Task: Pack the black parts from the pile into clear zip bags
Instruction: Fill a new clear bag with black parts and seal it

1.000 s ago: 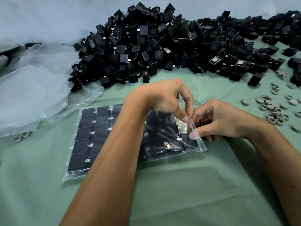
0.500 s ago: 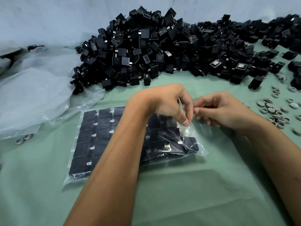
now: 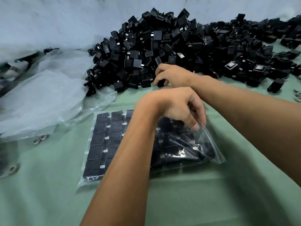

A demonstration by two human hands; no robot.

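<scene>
Filling is the step in hand, by my judgement: the zip bag [image 3: 210,149] lies flat on the green table [image 3: 179,201], already packed with rows of black parts [image 3: 104,139], and its mouth on the right side is held up by the left hand [image 3: 177,108], whose curled fingers [image 3: 194,124] pinch the upper lip of the clear film. The right hand [image 3: 171,75] reaches past it to the near edge of the pile [image 3: 171,46], fingers curled round one black part [image 3: 161,83] (whether it is lifted free I cannot tell). Next, that part has to travel from the pile to the open mouth just below the left grip and slide in beside the last row. Loose clear plastic [image 3: 40,98] lies to the left.
</scene>
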